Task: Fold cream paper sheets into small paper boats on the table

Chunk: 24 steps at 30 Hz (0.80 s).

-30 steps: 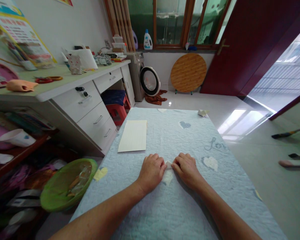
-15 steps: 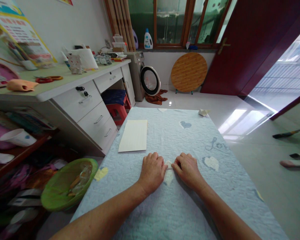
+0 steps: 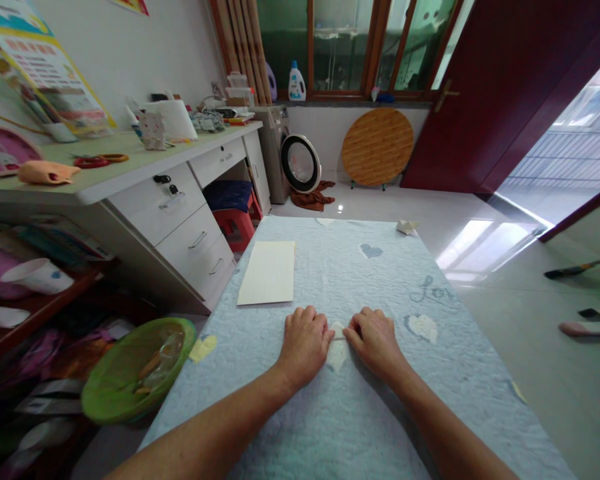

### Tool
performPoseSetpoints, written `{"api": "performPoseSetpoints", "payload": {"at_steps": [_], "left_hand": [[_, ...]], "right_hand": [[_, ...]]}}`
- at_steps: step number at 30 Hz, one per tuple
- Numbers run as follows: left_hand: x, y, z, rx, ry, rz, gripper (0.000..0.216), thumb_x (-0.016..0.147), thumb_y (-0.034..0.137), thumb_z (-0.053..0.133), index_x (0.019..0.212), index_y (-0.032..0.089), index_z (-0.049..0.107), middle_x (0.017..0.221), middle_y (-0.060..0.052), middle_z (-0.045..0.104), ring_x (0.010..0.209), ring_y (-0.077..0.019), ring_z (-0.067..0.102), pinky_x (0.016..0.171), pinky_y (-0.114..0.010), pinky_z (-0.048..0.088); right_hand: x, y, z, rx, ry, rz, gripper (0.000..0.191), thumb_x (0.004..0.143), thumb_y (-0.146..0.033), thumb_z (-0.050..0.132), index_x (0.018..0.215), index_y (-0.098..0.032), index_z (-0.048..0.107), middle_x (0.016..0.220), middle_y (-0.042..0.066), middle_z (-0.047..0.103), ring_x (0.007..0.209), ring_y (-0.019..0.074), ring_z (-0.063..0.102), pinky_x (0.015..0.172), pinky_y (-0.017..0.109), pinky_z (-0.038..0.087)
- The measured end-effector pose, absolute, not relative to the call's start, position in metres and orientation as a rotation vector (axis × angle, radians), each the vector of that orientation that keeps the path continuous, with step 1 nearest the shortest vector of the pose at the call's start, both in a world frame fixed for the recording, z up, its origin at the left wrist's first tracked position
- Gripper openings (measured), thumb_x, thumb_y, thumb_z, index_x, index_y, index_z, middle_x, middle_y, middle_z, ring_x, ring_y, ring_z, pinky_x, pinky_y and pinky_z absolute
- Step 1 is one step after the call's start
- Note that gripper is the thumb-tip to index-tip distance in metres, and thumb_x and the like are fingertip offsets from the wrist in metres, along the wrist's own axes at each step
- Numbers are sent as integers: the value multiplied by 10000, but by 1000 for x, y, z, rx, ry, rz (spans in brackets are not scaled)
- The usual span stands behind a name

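Note:
Between my hands, low over the table, is a small piece of folded white paper (image 3: 339, 331). My left hand (image 3: 306, 343) pinches its left end with thumb and curled fingers. At the other end, my right hand (image 3: 375, 339) grips it the same way. Most of the paper is covered by my fingers, so its full shape cannot be made out. Up and to the left lies a stack of cream paper sheets (image 3: 267, 273), flat on the cloth. A small folded paper piece (image 3: 407, 227) sits at the far right corner.
A pale blue quilted cloth (image 3: 330, 413) covers the table. To the left stand a green basket (image 3: 105, 380) holding a plastic bag and a white desk (image 3: 165, 207) with scissors (image 3: 91, 161) on top. Behind are a washing machine (image 3: 273, 153) with its door open and a round wooden tabletop (image 3: 377, 147).
Both hands keep their pinch on the paper with almost no movement. The whole view has shifted very slightly downward.

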<state>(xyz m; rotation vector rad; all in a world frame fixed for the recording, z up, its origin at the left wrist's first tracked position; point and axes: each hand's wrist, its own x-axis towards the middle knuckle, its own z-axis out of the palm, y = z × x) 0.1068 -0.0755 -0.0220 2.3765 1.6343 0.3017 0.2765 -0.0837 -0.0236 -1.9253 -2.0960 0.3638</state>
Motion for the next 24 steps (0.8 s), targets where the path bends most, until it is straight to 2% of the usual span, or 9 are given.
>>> {"api": "performPoseSetpoints", "payload": {"at_steps": [9, 13, 19, 24], "left_hand": [[104, -77, -24, 2360, 1617, 315, 82, 927, 296, 570, 954, 219, 573, 1001, -40, 578, 974, -245, 485, 832, -380, 347], [102, -76, -25, 2360, 1601, 313, 66, 922, 285, 574, 943, 222, 572, 993, -36, 573, 969, -242, 484, 832, -375, 346], [102, -77, -25, 2384, 1606, 298, 68, 931, 286, 558, 947, 223, 580, 1005, -44, 565, 979, -249, 479, 835, -385, 350], [98, -73, -22, 2350, 1568, 239, 68, 930, 277, 542, 928, 222, 583, 1008, -41, 572, 997, -240, 480, 847, -375, 355]], "right_hand": [[276, -87, -26, -1833, -2042, 396, 49, 859, -185, 599, 817, -207, 612, 836, 26, 625, 828, 202, 509, 741, 317, 267], [274, -87, -27, -1757, -2055, 443, 121, 867, -124, 570, 855, -229, 631, 871, 22, 626, 867, 205, 505, 777, 324, 262], [273, -88, -28, -1717, -2113, 462, 140, 909, -162, 554, 862, -238, 662, 886, 24, 638, 886, 208, 508, 792, 332, 267], [271, -89, -24, -1710, -2095, 448, 104, 889, -187, 576, 862, -235, 664, 876, 22, 633, 882, 209, 508, 802, 338, 272]]}}
